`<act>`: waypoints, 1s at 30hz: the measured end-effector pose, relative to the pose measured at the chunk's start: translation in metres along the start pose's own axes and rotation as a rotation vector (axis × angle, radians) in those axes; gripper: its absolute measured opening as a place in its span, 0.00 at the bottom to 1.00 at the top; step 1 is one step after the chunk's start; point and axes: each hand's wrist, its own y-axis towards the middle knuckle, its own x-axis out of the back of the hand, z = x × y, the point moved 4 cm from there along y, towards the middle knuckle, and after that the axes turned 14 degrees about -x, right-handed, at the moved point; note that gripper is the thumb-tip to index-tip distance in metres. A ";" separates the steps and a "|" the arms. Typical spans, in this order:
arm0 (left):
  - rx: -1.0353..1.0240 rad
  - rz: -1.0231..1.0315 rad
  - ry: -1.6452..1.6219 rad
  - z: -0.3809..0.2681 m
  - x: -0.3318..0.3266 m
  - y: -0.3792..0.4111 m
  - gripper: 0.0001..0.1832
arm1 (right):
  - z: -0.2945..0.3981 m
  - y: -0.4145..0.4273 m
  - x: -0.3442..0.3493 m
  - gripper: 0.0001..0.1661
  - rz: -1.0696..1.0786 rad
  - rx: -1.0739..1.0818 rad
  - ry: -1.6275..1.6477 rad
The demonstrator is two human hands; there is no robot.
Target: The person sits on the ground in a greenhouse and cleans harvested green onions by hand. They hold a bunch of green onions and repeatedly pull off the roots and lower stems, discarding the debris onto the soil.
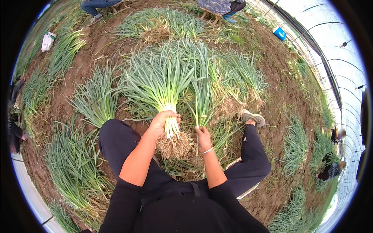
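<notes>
My left hand (161,124) is closed around the white stems of a thick bunch of green onions (169,99). The leaves fan out away from me, and a mass of dry, soil-brown roots (175,145) hangs below the fist. To the right of that bunch, my right hand (204,139) pinches the lower end of a thin green onion stalk (197,112) between thumb and fingers. More green onion leaves lie behind this stalk, so where its top ends is hard to tell. A pale band circles my right wrist.
Piles of green onions lie at the left (72,166), ahead (157,26) and at the right (242,72) on brown soil (279,96). A white bag (48,41) and a blue package (279,33) sit farther off. Other people sit or crouch around, beneath a plastic-covered tunnel frame (339,61).
</notes>
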 end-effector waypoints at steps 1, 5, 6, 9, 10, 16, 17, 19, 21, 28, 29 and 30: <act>0.012 0.006 -0.025 0.000 -0.003 -0.001 0.15 | 0.016 -0.023 0.007 0.10 0.007 0.020 0.092; 0.070 0.084 -0.071 0.023 -0.015 0.005 0.16 | 0.023 -0.046 0.057 0.11 -0.115 0.180 -0.226; 0.100 0.058 -0.079 0.034 -0.014 0.009 0.16 | 0.013 -0.042 0.061 0.14 -0.281 0.298 -0.393; 0.091 -0.068 0.062 0.056 -0.027 0.008 0.12 | -0.008 -0.037 0.066 0.20 -0.244 0.340 -0.340; 0.098 -0.056 0.068 0.061 -0.030 0.007 0.12 | -0.008 -0.040 0.056 0.19 -0.118 0.395 -0.275; 0.139 0.078 -0.074 0.059 -0.056 -0.002 0.15 | -0.035 -0.017 0.032 0.13 0.424 0.052 0.215; 0.127 0.086 -0.058 0.055 -0.051 0.003 0.15 | -0.042 -0.012 0.037 0.12 0.337 0.185 0.019; 0.067 0.110 -0.030 0.044 -0.043 0.008 0.16 | -0.049 -0.022 0.044 0.12 0.132 0.434 -0.366; 0.033 0.155 -0.099 0.023 -0.032 0.012 0.17 | -0.039 -0.056 0.070 0.13 0.087 0.322 -0.560; 0.021 0.180 -0.112 0.007 -0.027 0.016 0.15 | -0.101 -0.052 0.194 0.30 -0.465 0.198 -0.529; 0.014 0.179 -0.072 0.008 -0.028 0.012 0.15 | -0.085 -0.057 0.182 0.26 -0.492 0.227 -0.792; 0.030 0.166 -0.072 0.009 -0.028 0.010 0.15 | -0.071 -0.065 0.170 0.22 -0.613 0.388 -0.848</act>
